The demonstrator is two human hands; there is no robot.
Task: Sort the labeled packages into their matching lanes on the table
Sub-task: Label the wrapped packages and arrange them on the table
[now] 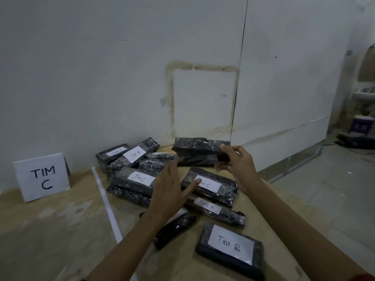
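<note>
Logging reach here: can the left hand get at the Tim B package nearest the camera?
Probably yes: the left hand is open and holds nothing, and that Tim B package lies uncovered, label up.

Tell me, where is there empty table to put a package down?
The table is bare left of the white tape line, in front of the TIM C sign: the roomiest patch. Right of the tape it is crowded: black packages lie piled and overlapping, down to the Tim B package near the front edge.
</note>
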